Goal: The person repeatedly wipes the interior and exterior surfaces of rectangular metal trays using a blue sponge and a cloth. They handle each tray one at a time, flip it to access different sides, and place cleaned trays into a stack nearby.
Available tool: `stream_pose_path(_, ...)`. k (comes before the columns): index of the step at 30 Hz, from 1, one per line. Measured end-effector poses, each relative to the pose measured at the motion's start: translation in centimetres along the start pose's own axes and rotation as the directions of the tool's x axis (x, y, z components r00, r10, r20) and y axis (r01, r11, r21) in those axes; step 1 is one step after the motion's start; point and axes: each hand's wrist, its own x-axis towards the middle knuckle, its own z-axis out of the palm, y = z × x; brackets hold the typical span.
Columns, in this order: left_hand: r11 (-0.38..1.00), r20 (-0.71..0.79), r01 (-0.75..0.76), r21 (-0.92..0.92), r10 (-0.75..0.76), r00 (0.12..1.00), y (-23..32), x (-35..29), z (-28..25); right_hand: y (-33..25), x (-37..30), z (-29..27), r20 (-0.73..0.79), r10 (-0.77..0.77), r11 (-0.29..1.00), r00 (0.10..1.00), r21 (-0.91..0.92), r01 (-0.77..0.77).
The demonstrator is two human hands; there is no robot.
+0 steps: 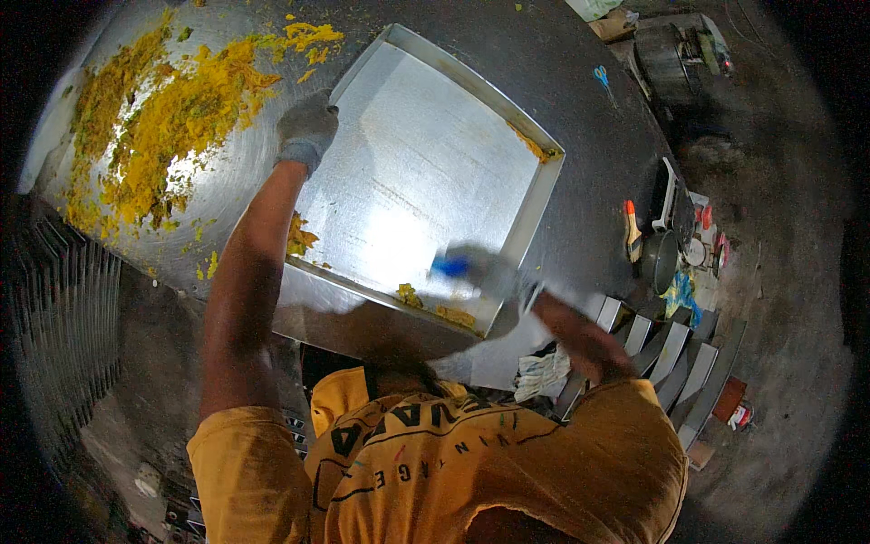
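Note:
A large square metal tray with low raised walls lies on the metal table, tilted in the view. My left hand, in a grey knit glove, is closed over the tray's left wall. Low in the tray, near its right wall, my gloved right hand is smeared by motion. It is closed around a small blue object whose kind I cannot make out. Orange-yellow residue clings along the near wall, with another bit by the left wall and some in the far right corner.
A crumbly yellow-green mass is spread over the table's left side. To the right lie blue-handled scissors, a brush and a dark pan. White gloves lie near me, beside metal bars.

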Motion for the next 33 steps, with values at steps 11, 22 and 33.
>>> stream_pose_path(11,0.989,0.009,-0.007,-0.145,0.009,1.0,1.8,-0.4,-0.4,5.3,-1.8,6.7,-0.042,0.097,0.991,0.994,-0.084,-0.1)
stream_pose_path(22,0.982,0.037,-0.068,-0.176,0.076,0.996,1.8,0.5,0.0,4.6,-2.4,4.9,-0.163,0.24,0.971,0.957,0.063,-0.233)
stream_pose_path(33,0.986,-0.037,-0.149,-0.069,0.147,0.989,0.2,1.7,1.4,2.3,0.1,-3.5,-0.019,-0.329,0.723,0.944,-0.648,0.239)
